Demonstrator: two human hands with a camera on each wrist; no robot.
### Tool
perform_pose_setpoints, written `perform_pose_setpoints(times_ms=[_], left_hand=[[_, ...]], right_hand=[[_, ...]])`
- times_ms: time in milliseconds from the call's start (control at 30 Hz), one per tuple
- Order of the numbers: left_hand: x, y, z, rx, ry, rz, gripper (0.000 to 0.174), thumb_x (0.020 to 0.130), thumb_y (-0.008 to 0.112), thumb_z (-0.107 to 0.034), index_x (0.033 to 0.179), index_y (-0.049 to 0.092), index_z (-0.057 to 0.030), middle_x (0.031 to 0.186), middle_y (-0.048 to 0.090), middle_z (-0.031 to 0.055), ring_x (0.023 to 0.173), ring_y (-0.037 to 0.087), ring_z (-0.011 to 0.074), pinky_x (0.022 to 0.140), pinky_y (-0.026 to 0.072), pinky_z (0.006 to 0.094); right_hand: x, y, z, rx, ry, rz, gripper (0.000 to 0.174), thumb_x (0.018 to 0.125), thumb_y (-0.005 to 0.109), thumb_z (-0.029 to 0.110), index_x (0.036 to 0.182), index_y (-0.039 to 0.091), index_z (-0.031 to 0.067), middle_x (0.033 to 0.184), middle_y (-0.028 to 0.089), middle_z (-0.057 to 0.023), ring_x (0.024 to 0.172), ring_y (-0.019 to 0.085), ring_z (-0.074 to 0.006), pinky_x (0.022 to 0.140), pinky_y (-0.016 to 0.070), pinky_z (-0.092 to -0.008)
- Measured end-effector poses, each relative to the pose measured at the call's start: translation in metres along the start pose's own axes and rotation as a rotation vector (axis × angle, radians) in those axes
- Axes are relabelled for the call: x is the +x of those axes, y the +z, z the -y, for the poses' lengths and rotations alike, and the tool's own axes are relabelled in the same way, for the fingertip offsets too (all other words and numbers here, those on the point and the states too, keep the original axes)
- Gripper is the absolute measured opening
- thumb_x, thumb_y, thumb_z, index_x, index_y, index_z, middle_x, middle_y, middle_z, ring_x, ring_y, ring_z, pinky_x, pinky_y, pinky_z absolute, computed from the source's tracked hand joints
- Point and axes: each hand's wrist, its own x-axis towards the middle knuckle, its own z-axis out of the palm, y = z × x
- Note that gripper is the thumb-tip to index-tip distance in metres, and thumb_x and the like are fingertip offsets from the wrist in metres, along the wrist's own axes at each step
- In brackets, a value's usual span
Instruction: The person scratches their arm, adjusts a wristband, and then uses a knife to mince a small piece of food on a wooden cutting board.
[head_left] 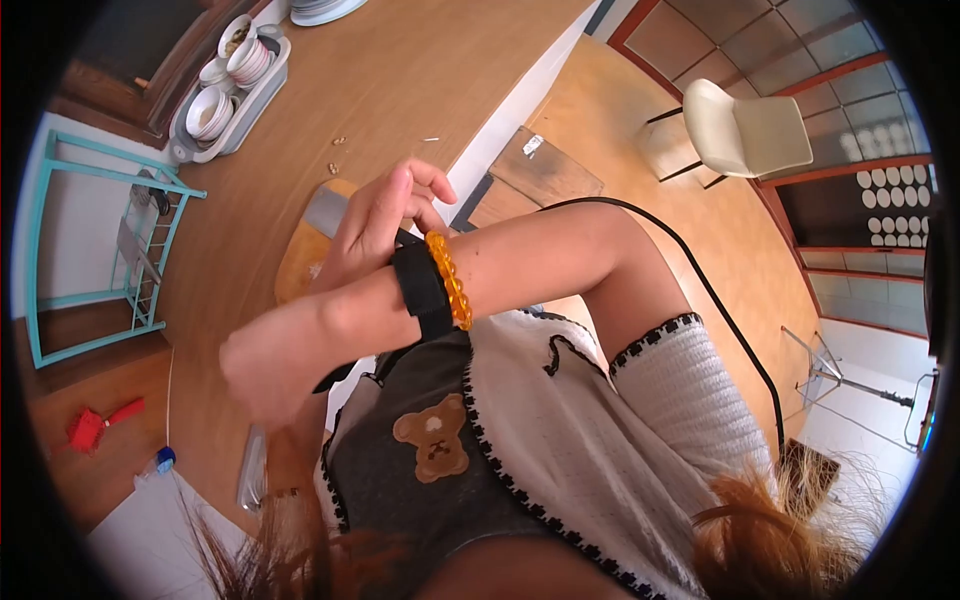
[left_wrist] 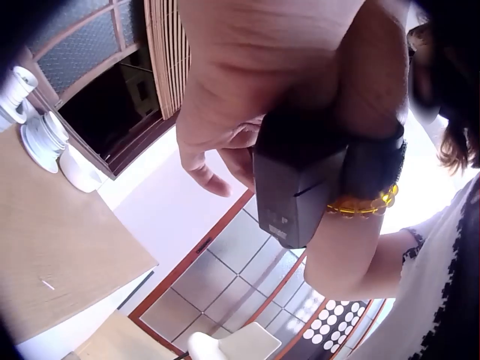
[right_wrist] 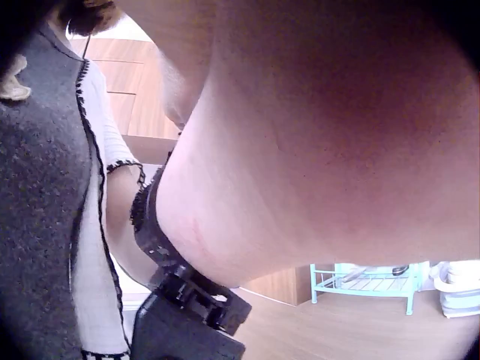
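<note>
An orange bead bracelet (head_left: 448, 280) and a black strap (head_left: 422, 292) circle the right wrist, with a black camera box (left_wrist: 289, 191) attached. My left hand (head_left: 385, 215) (left_wrist: 251, 67), fingers bent, lies against that box from behind the wrist; exact finger contact is partly hidden. My right hand (head_left: 270, 360) points to the lower left in the head view, blurred, its fingers not distinguishable. Bare skin (right_wrist: 300, 150) fills much of the right wrist view, above another black strap and camera mount (right_wrist: 187, 300).
On the wooden table (head_left: 400, 80) stands a dish rack (head_left: 262, 105) with stacked bowls, near small crumbs. A round board (head_left: 295, 262) with a wide blade lies behind the hands. A teal rack (head_left: 100, 300) is left, a cream chair (head_left: 745, 130) right; a black cable (head_left: 715, 285) hangs nearby.
</note>
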Motion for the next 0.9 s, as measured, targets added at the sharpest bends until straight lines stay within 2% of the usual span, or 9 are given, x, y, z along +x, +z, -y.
perform_pose_setpoints(times_ms=[67,133,267,333,433,567,700,767,900], left_hand=[[-0.002,0.003,-0.006,-0.120,-0.070,0.041,0.047,0.099,0.028,-0.045,0.092,0.050,-0.0048,0.066,0.054,0.0023,0.067,0.050,0.0083,0.072,0.0389,0.0242],[-0.011,0.013,-0.018,-0.082,-0.068,-0.047,0.043,0.099,0.029,-0.043,0.090,0.047,-0.0050,0.072,0.051,0.0018,0.074,0.048,0.0090,0.075,0.0372,0.0245],[-0.023,0.020,-0.026,-0.161,0.085,0.013,0.031,0.099,0.036,-0.033,0.087,0.045,-0.0057,0.080,0.046,0.0015,0.074,0.043,0.0102,0.076,0.0358,0.0240],[-0.026,0.026,-0.031,-0.169,0.125,-0.009,0.029,0.098,0.040,-0.032,0.084,0.042,-0.0068,0.075,0.044,0.0013,0.069,0.040,0.0094,0.069,0.0349,0.0228],[-0.032,0.026,-0.040,-0.330,0.171,-0.080,0.033,0.095,0.044,-0.039,0.078,0.038,-0.0107,0.065,0.043,0.0006,0.060,0.032,0.0072,0.056,0.0289,0.0207],[-0.031,0.016,-0.045,-0.468,0.134,-0.035,0.042,0.088,0.049,-0.053,0.076,0.038,-0.0136,0.056,0.045,0.0009,0.058,0.033,0.0080,0.049,0.0248,0.0184],[-0.036,0.008,-0.057,-0.421,0.215,-0.033,0.043,0.089,0.044,-0.054,0.074,0.038,-0.0144,0.050,0.047,-0.0007,0.057,0.029,0.0076,0.057,0.0249,0.0215],[-0.036,0.002,-0.060,-0.413,0.298,0.032,0.044,0.090,0.042,-0.054,0.069,0.038,-0.0153,0.050,0.050,-0.0007,0.055,0.028,0.0080,0.063,0.0257,0.0244],[-0.038,-0.006,-0.060,-0.402,0.378,0.122,0.045,0.092,0.038,-0.053,0.066,0.038,-0.0166,0.050,0.051,-0.0011,0.051,0.027,0.0078,0.067,0.0259,0.0277]], right_hand=[[0.007,0.016,0.007,0.522,0.142,-0.232,0.018,0.072,0.063,0.022,0.064,0.065,0.0062,0.055,0.057,-0.0072,0.056,0.060,-0.0240,0.047,0.0439,-0.0368],[0.021,0.043,0.021,0.932,-0.074,-0.583,0.023,0.074,0.061,0.022,0.067,0.064,0.0009,0.056,0.055,-0.0140,0.056,0.058,-0.0268,0.049,0.0426,-0.0392],[0.016,0.062,0.026,0.902,-0.026,-0.571,0.022,0.074,0.061,0.022,0.066,0.064,0.0015,0.056,0.056,-0.0135,0.056,0.058,-0.0268,0.049,0.0427,-0.0392],[0.008,0.042,0.023,0.886,-0.007,-0.562,0.022,0.074,0.061,0.022,0.066,0.064,0.0019,0.056,0.056,-0.0133,0.057,0.058,-0.0268,0.049,0.0428,-0.0393],[0.013,0.053,0.023,0.856,0.011,-0.547,0.021,0.074,0.060,0.021,0.065,0.065,0.0025,0.056,0.056,-0.0128,0.057,0.059,-0.0267,0.049,0.0429,-0.0393],[0.015,0.064,0.028,0.823,0.026,-0.525,0.020,0.073,0.060,0.021,0.065,0.065,0.0034,0.057,0.057,-0.0123,0.057,0.059,-0.0267,0.048,0.0431,-0.0393],[0.018,0.064,0.030,0.789,0.032,-0.503,0.019,0.073,0.060,0.021,0.064,0.065,0.0042,0.057,0.057,-0.0117,0.057,0.059,-0.0266,0.048,0.0432,-0.0394],[0.020,0.064,0.030,0.771,0.033,-0.491,0.019,0.073,0.060,0.020,0.064,0.065,0.0046,0.057,0.058,-0.0114,0.057,0.059,-0.0266,0.048,0.0433,-0.0394],[0.020,0.064,0.032,0.740,0.048,-0.462,0.018,0.073,0.060,0.020,0.063,0.065,0.0055,0.057,0.058,-0.0108,0.057,0.059,-0.0265,0.048,0.0434,-0.0395]])
